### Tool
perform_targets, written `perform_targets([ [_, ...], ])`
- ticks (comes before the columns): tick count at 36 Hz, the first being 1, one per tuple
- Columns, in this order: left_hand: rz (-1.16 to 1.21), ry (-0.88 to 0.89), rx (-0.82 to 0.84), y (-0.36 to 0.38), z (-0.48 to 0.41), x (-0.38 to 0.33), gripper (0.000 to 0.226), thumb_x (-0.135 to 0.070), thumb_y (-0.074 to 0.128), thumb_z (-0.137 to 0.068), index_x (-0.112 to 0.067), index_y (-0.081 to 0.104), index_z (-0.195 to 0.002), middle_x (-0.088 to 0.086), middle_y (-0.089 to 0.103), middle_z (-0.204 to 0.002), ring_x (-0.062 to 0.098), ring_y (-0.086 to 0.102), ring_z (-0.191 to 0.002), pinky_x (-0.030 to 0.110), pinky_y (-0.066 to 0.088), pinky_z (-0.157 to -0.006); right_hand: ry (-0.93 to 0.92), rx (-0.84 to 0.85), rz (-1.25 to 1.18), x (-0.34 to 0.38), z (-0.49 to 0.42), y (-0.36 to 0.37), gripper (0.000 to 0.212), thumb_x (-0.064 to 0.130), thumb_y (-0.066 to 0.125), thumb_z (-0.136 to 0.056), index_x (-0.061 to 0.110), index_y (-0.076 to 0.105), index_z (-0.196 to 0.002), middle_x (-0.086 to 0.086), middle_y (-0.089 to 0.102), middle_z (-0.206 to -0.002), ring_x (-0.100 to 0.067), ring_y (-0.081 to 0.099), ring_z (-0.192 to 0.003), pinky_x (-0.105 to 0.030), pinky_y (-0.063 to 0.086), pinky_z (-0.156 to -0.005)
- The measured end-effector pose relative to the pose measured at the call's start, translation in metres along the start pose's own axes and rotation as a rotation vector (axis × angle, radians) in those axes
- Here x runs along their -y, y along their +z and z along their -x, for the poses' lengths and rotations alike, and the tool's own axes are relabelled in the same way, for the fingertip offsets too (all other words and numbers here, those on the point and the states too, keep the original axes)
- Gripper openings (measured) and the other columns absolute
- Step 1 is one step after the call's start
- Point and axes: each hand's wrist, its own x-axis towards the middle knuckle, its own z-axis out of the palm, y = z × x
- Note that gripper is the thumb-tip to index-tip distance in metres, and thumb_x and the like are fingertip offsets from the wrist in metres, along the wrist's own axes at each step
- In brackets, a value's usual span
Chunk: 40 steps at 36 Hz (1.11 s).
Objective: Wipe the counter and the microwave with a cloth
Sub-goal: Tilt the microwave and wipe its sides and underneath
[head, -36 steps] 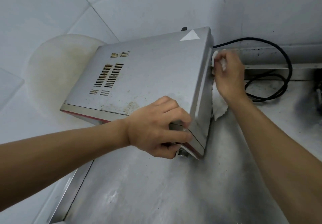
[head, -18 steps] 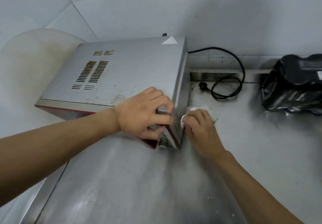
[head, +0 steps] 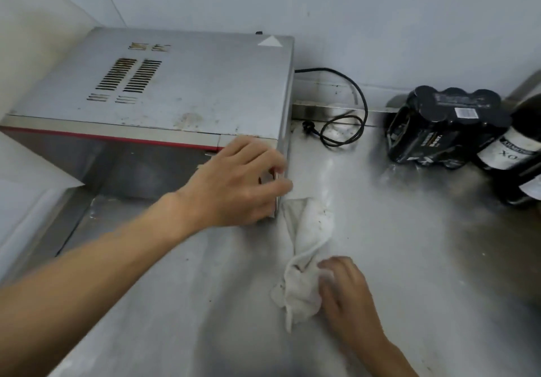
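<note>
A silver microwave with a red trim line stands at the back left of the steel counter. My left hand grips its front right corner, fingers curled round the edge. A dirty white cloth lies stretched on the counter from the microwave's corner toward me. My right hand holds the cloth's near bunched end, low on the counter.
The microwave's black power cord lies coiled and unplugged behind its right side. A black shrink-wrapped pack of cans and a dark bottle stand at the back right. Tiled walls close the corner; the counter's left edge runs past the microwave.
My right hand pulled the cloth down off the microwave's right side and back toward me across the counter. My left hand stayed on the front corner. The view shifted right, showing the cans and bottle.
</note>
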Motion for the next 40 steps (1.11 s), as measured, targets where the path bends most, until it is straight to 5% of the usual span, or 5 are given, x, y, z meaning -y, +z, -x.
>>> perform_targets([
  [7,0.386,-0.405,0.395,0.080,0.070,-0.101,0.028,-0.024,0.054,-0.092,-0.023,0.068,-0.115,-0.002,0.061,-0.099,0.021,0.058,-0.089,0.038,0.046,-0.078,0.758,-0.017,-0.176,0.022,-0.092,0.003,0.087,0.061,0.067,-0.091,0.008,0.037,-0.153,0.006,0.066,-0.101,-0.030,0.064,-0.117,-0.041,0.048,-0.105],
  [12,0.492,-0.609,0.576,0.109,0.085,-0.118,0.038,-0.025,0.047,-0.101,-0.022,0.058,-0.137,0.001,0.060,-0.120,0.024,0.057,-0.110,0.040,0.043,-0.100,0.947,-0.109,-0.510,0.011,-0.103,0.016,0.032,0.012,0.074,-0.092,-0.001,0.067,-0.120,-0.007,0.069,-0.097,-0.022,0.066,-0.087,-0.035,0.055,-0.086],
  [15,0.552,-0.783,0.537,0.112,0.085,-0.115,0.039,-0.026,0.046,-0.106,-0.018,0.052,-0.144,0.003,0.056,-0.135,0.023,0.053,-0.122,0.035,0.041,-0.105,0.887,-0.081,-0.819,0.027,-0.089,-0.001,0.013,-0.002,0.062,-0.093,0.004,0.073,-0.087,-0.014,0.071,-0.080,-0.024,0.068,-0.071,-0.032,0.059,-0.065],
  [25,1.730,-1.202,0.306,0.059,0.039,-0.117,0.049,-0.057,0.061,-0.088,-0.028,0.064,-0.129,-0.010,0.075,-0.123,0.007,0.068,-0.119,0.020,0.055,-0.094,0.495,-0.001,-1.398,0.096,-0.048,-0.097,0.044,-0.002,0.056,-0.085,-0.003,0.062,-0.128,-0.026,0.068,-0.123,-0.034,0.069,-0.110,-0.044,0.060,-0.094],
  [40,1.496,-1.043,0.151,0.017,-0.020,-0.107,0.033,-0.019,0.072,-0.099,-0.021,0.066,-0.131,-0.003,0.076,-0.119,0.015,0.072,-0.112,0.034,0.057,-0.099,0.449,-0.293,-0.985,0.105,-0.048,-0.175,0.032,-0.008,0.051,-0.099,0.023,0.060,-0.099,-0.004,0.076,-0.091,-0.016,0.067,-0.078,-0.036,0.049,-0.075],
])
